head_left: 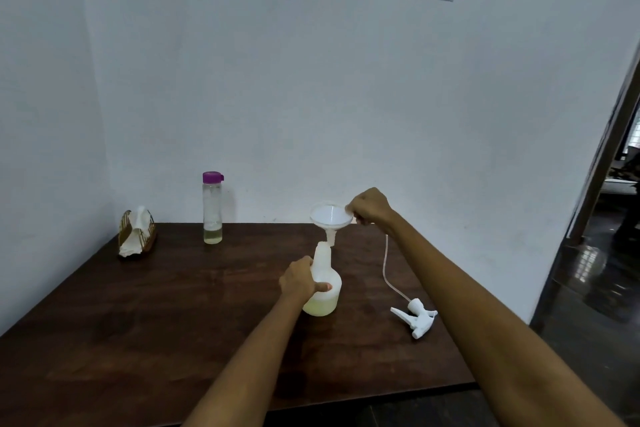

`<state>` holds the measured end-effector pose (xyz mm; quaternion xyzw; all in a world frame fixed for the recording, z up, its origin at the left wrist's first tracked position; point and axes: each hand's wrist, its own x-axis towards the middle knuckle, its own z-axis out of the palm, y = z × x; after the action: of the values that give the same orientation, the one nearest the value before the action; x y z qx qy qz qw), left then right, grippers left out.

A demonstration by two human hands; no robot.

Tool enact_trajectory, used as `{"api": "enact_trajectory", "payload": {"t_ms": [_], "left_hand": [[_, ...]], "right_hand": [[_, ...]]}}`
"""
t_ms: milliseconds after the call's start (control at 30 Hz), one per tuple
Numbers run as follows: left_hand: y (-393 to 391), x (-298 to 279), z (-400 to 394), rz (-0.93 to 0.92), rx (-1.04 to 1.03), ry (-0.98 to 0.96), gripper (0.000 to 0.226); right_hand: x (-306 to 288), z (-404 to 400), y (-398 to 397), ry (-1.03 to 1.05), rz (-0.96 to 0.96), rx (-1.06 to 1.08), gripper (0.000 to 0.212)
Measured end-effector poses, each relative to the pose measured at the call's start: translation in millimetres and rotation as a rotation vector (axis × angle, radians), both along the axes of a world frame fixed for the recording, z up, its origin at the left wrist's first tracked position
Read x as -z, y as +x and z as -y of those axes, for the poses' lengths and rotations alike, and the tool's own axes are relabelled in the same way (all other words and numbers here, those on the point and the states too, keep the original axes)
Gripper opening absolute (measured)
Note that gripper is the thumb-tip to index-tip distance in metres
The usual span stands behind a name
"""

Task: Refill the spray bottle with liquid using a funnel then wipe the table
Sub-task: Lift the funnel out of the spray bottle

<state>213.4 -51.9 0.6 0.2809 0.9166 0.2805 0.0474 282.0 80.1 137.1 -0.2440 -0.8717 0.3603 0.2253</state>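
White translucent plastic forms the spray bottle (323, 282), which stands upright near the middle of the dark wooden tabletop (173, 305) with pale yellow liquid in its base. The left hand (301, 279) grips the bottle body. The right hand (369, 206) pinches the rim of the white funnel (330, 217), whose spout sits just beside the bottle neck, slightly raised. The detached trigger head (415, 315) lies to the right. A purple-capped bottle (212, 208) and a tissue holder (136, 234) stand near the wall.
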Motion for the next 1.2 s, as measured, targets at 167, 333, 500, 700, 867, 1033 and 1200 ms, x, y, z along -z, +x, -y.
{"api": "enact_trajectory", "payload": {"t_ms": [167,333,500,700,867,1033,1200], "left_hand": [[-9,-5,4,0.08,0.102,0.029,0.073],[-30,-7,31,0.122,0.126,0.07,0.07],[-70,-4,78,0.058,0.012,-0.128,0.044],[-130,9,138,0.002,-0.17,-0.344,0.029],[-181,22,171,0.017,-0.245,-0.549,0.041],[-223,27,168,0.066,-0.292,-0.639,0.053],[-244,17,149,0.017,-0.297,-0.634,0.039]], "right_hand": [[-26,3,2,0.049,-0.115,-0.074,0.016],[-25,17,-15,0.235,-0.193,-0.215,0.016],[0,41,-54,0.285,-0.129,-0.278,0.018],[40,67,-124,0.26,-0.001,-0.231,0.021],[78,80,-182,0.499,0.149,-0.092,0.017],[114,88,-238,0.838,0.391,-0.11,0.027],[147,99,-289,0.999,0.536,-0.195,0.023]]}}
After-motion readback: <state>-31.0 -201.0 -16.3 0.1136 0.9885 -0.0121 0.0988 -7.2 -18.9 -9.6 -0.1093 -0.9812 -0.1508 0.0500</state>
